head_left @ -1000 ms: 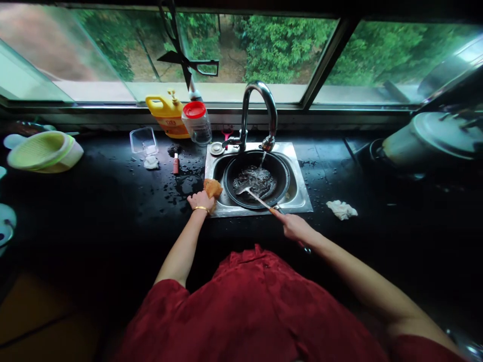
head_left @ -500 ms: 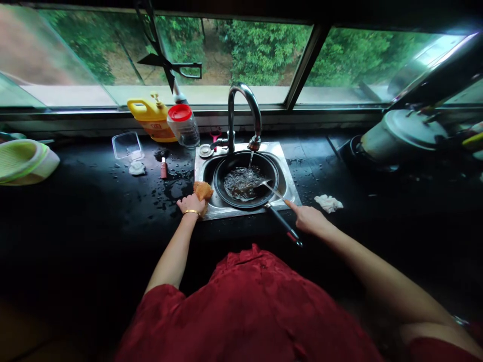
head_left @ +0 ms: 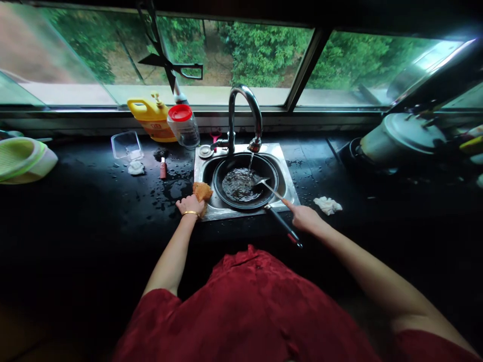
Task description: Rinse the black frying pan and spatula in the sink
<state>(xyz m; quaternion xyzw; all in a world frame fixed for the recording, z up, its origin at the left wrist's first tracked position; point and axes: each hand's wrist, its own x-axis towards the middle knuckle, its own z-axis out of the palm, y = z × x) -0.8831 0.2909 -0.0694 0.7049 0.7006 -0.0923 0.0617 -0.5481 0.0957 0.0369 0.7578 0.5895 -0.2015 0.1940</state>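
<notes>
"Head view: where is the pan?"

"Clock centre: a round black metal frying pan (head_left: 245, 205) in a stainless-steel sink (head_left: 226, 214), its straight black handle (head_left: 281, 221) jutting out at 5 o'clock. Water (head_left: 241, 186) falls in from a curved chrome tap (head_left: 231, 120) at 12."

"How might it handle?"

"Probably stiff, weighty with water, slippery where wet; its handle looks the surest hold."

"And the hands?"

"The right hand (head_left: 305, 219), at 4 o'clock, is wrapped round the brown grip (head_left: 289, 203) of a long steel spatula (head_left: 272, 190), its blade inside the pan. The left hand (head_left: 190, 204), at 8, has curled fingers, seemingly closed on a rough tan scrubbing pad (head_left: 203, 191); its palm is hidden."

"Further out?"

"A crumpled white cloth (head_left: 327, 205) between 3 and 4; a yellow plastic jug (head_left: 153, 123) at 10."
</notes>
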